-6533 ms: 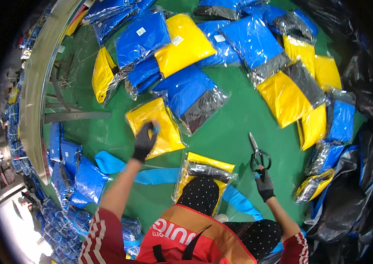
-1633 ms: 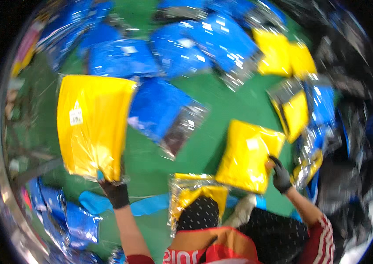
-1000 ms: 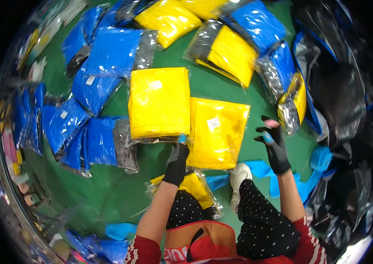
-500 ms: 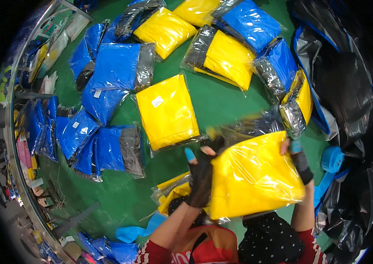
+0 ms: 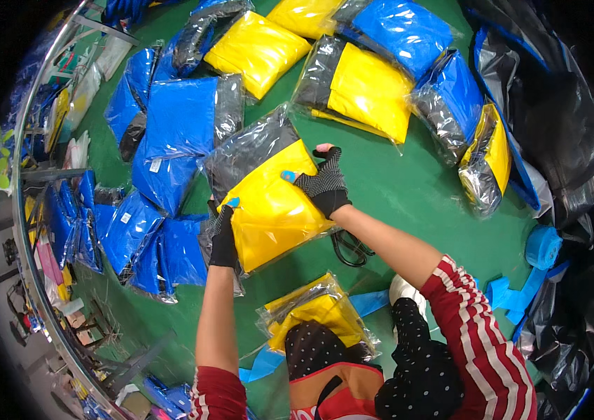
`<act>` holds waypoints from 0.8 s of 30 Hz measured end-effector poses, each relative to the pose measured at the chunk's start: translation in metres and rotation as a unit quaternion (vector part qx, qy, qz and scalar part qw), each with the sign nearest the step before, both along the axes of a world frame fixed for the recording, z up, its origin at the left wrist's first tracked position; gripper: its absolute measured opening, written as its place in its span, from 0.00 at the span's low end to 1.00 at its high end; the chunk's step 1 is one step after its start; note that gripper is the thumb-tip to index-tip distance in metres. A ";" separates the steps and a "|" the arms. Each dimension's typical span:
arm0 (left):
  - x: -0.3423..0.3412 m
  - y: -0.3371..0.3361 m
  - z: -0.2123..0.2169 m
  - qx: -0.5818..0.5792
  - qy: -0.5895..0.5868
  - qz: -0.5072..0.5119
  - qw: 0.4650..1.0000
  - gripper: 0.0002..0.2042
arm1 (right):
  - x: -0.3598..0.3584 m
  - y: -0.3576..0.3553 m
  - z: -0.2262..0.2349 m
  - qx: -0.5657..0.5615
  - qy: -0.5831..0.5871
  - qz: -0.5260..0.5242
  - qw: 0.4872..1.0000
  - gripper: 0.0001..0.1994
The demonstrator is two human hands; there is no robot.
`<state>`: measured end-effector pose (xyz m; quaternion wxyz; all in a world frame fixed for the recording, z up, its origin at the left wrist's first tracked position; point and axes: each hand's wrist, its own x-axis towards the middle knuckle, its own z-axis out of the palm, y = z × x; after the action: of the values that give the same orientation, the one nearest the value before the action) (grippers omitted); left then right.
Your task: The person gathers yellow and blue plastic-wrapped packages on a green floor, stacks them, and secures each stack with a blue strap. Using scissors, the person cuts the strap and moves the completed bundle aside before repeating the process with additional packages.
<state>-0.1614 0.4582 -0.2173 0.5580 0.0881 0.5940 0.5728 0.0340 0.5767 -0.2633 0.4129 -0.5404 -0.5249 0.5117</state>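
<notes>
A folded yellow and black fabric piece in a clear plastic bag (image 5: 272,203) is between my hands, tilted, with its black end pointing up and left. My left hand (image 5: 223,234) grips its lower left edge, the blue-tipped thumb on top and the fingers mostly hidden. On the right edge, my right hand (image 5: 325,183) holds it with the blue-tipped thumb on the yellow face. Both hands wear dark fingerless gloves. I cannot tell whether the package touches what lies under it. Close to my knees is another yellow bagged package (image 5: 321,315).
Blue bagged packages (image 5: 181,115) overlap on the left of the green floor (image 5: 409,203). More yellow ones (image 5: 370,87) and blue ones lie at the back. A blue strap roll (image 5: 543,246) and black sheeting (image 5: 556,154) are at right. A metal rail (image 5: 18,210) curves along the left.
My hands have carried the yellow and black package left and away from my body, turning it. It now covers the spot where another yellow package lay. The package by my knees shows more fully.
</notes>
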 end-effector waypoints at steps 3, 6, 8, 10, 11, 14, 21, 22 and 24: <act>-0.008 -0.012 -0.009 -0.042 0.018 0.014 0.999 0.25 | 0.001 -0.003 -0.006 -0.099 -0.003 0.021 0.995 0.51; -0.017 -0.013 -0.008 -0.036 -0.166 -0.014 0.985 0.26 | 0.000 -0.007 -0.004 -0.087 -0.051 0.150 0.984 0.57; -0.021 -0.008 -0.011 -0.041 -0.238 -0.048 0.969 0.26 | -0.004 -0.006 -0.003 -0.172 -0.033 0.121 0.977 0.59; -0.025 -0.002 -0.016 -0.066 -0.153 -0.033 0.986 0.26 | -0.006 -0.003 -0.003 -0.226 -0.077 0.142 0.961 0.56; -0.025 0.000 -0.019 -0.074 -0.138 -0.032 0.987 0.26 | -0.006 -0.001 -0.002 -0.240 -0.078 0.178 0.951 0.55; -0.023 0.005 -0.014 -0.096 -0.186 -0.018 0.978 0.27 | 0.000 0.010 0.012 -0.284 0.065 0.205 0.934 0.41; 0.015 -0.033 0.078 0.066 -0.223 -0.041 0.972 0.29 | 0.045 0.001 0.099 -0.205 0.299 0.308 0.880 0.23; 0.015 -0.041 0.094 0.150 -0.335 -0.119 0.922 0.30 | 0.052 -0.009 0.109 -0.212 0.373 0.327 0.842 0.23; 0.018 -0.074 0.117 0.099 -0.324 -0.063 0.939 0.30 | 0.059 -0.034 0.121 -0.178 0.232 0.305 0.906 0.23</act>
<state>-0.1431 0.3843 -0.1005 0.7436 -0.0107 0.3146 0.5899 0.0930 0.5432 -0.1424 0.2433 -0.2846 -0.4540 0.8085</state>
